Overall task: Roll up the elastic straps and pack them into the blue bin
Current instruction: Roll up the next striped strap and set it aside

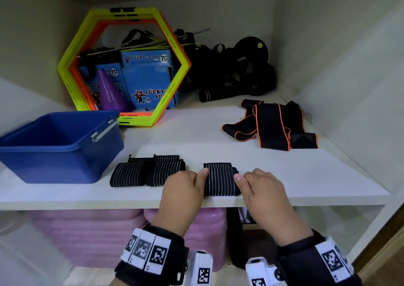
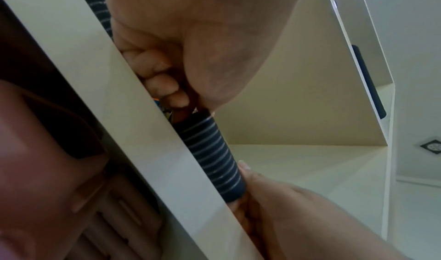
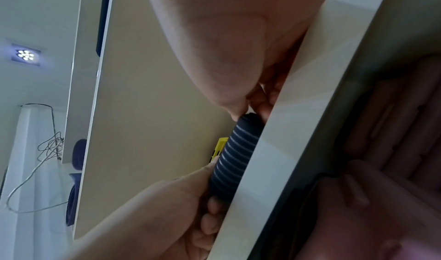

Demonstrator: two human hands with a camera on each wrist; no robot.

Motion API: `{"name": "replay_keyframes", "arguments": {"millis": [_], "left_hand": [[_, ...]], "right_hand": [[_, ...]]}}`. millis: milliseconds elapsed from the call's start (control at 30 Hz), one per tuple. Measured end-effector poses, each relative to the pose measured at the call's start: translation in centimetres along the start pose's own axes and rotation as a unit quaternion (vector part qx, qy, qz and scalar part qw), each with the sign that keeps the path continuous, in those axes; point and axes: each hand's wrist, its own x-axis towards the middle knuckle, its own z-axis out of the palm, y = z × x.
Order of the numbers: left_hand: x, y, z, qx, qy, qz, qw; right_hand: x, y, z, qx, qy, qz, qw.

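On the white cupboard shelf point(image 1: 218, 132) my empty blue plastic bin point(image 1: 54, 141) waits; orange-edged black straps point(image 1: 273, 126) lie unrolled, two striped black rolls point(image 1: 146, 172) finished; my left hand point(image 1: 183, 189) and right hand point(image 1: 264, 189) pinch the third striped roll point(image 1: 220, 180) at its ends

A white cupboard point(image 1: 328, 34) holds a pale shelf point(image 1: 196, 132). A square ceiling lamp point(image 3: 25, 55) shines on the white ceiling.

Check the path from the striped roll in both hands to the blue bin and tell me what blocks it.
Two other striped rolls lie on the shelf between the held roll and the blue bin. Lifted over them, nothing visible blocks the bin's open top.
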Motion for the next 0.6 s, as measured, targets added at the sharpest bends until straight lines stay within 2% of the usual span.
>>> {"name": "replay_keyframes", "arguments": {"millis": [100, 167, 233, 300, 367, 467, 533, 600], "left_hand": [[0.5, -0.4, 0.4, -0.026, 0.043, -0.005, 0.999], [0.2, -0.6, 0.5, -0.08, 0.067, -0.001, 0.995], [-0.6, -0.7, 0.3, -0.121, 0.069, 0.021, 0.99], [-1.6, -1.3, -0.3, -0.12, 0.084, 0.066, 0.987], [-2.0, -2.4, -1.0, -0.071, 0.124, 0.109, 0.984], [-1.4, -4.5, -2.6, 0.058, 0.155, 0.1, 0.981], [-0.9, -5.8, -3.5, 0.128, 0.142, 0.083, 0.978], [-0.8, -6.6, -4.1, 0.153, 0.114, 0.071, 0.979]], "right_hand": [[0.0, -0.3, -0.1, 0.012, 0.003, 0.015, 1.0], [-0.1, -0.2, -0.2, 0.077, 0.024, 0.027, 0.996], [-0.4, -0.4, -0.5, 0.133, 0.03, 0.018, 0.99], [-0.7, -0.9, -0.6, 0.147, 0.019, 0.0, 0.989], [-0.9, -1.5, -0.5, 0.137, 0.007, -0.008, 0.99], [-0.4, -2.3, -0.1, 0.094, -0.003, -0.024, 0.995], [0.0, -2.9, 0.1, 0.075, -0.02, -0.024, 0.997], [0.5, -3.6, 0.4, 0.07, -0.031, -0.022, 0.997]]}}
